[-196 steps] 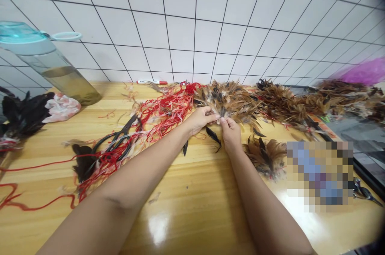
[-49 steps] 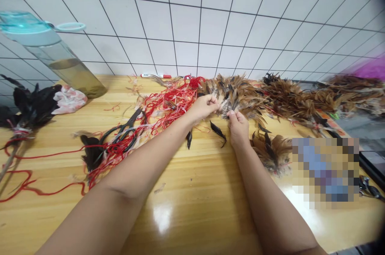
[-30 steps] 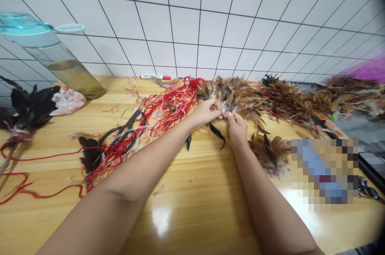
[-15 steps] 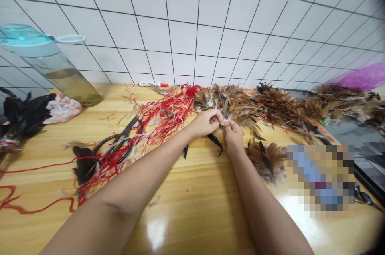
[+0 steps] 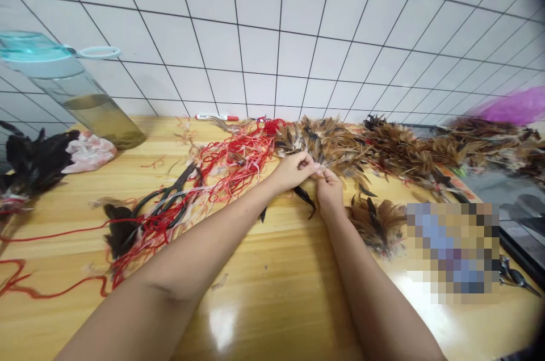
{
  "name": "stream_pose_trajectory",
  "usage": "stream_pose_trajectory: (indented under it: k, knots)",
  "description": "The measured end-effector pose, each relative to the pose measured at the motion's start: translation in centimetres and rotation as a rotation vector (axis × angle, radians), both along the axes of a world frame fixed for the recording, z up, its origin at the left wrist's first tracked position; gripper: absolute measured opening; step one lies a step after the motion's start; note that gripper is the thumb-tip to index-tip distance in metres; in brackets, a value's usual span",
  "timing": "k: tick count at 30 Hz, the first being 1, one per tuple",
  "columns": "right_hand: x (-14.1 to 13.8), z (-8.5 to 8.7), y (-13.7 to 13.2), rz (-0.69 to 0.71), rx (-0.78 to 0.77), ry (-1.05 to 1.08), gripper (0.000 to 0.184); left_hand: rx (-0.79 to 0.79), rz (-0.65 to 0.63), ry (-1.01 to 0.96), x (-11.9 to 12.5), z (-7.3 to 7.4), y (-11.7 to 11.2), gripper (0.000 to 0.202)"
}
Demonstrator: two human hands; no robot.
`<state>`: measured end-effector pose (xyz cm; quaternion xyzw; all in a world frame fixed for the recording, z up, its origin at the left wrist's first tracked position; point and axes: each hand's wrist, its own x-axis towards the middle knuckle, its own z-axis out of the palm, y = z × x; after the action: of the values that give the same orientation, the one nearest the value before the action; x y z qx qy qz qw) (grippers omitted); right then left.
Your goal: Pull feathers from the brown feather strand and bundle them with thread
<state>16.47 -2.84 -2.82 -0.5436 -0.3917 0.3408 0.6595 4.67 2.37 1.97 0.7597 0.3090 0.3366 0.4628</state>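
Observation:
My left hand [image 5: 293, 172] and my right hand [image 5: 330, 188] meet over the near edge of a pile of brown feathers [image 5: 327, 142]. The fingers of each are pinched together, tip to tip with the other hand. Whatever lies between them is small and pale, and too hidden to name. Just below sits a dark feather [image 5: 304, 198] on the table. Left of my hands spreads a tangle of red and pale strings [image 5: 238, 151]. Beside my right forearm is a small bunch of brown feathers [image 5: 374, 225].
Black-handled scissors [image 5: 170, 196] lie among the strings, near dark feathers [image 5: 120, 230]. At left stand a water bottle [image 5: 97, 105], crumpled tissue [image 5: 90, 152] and black feathers [image 5: 36, 159]. A red marker [image 5: 216, 118] lies by the tiled wall [image 5: 255, 20]. More brown feathers [image 5: 395, 148] run right.
Both hands stay in nearly the same place, fingertips slightly raised and drawn closer together. The pale bit between them shows less now.

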Motion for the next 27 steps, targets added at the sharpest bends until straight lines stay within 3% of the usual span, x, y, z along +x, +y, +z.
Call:
stream_pose_trajectory:
  k: [9, 15, 19, 22, 27]
  knots:
    - [0.3, -0.5, 0.3, -0.01, 0.02, 0.066, 0.025, -0.084, -0.016, -0.186, 1.0, -1.5, -0.1, 0.015]
    - [0.2, -0.3, 0.3, -0.014, 0.028, 0.01, 0.027, -0.043, -0.008, -0.151, 0.6, -1.0, -0.1, 0.009]
    - [0.3, -0.1, 0.1, -0.058, 0.053, -0.019, 0.028, 0.008, 0.076, -0.111, 0.0, -0.6, 0.4, 0.005]
    - [0.4, -0.1, 0.1, -0.08, 0.057, -0.036, 0.028, 0.014, 0.039, -0.024, -0.5, -0.6, 0.9, 0.003]
    - [0.6, -0.2, 0.2, -0.106, 0.055, -0.086, 0.03, 0.187, 0.021, 0.104, -1.2, -0.6, 1.5, 0.005]
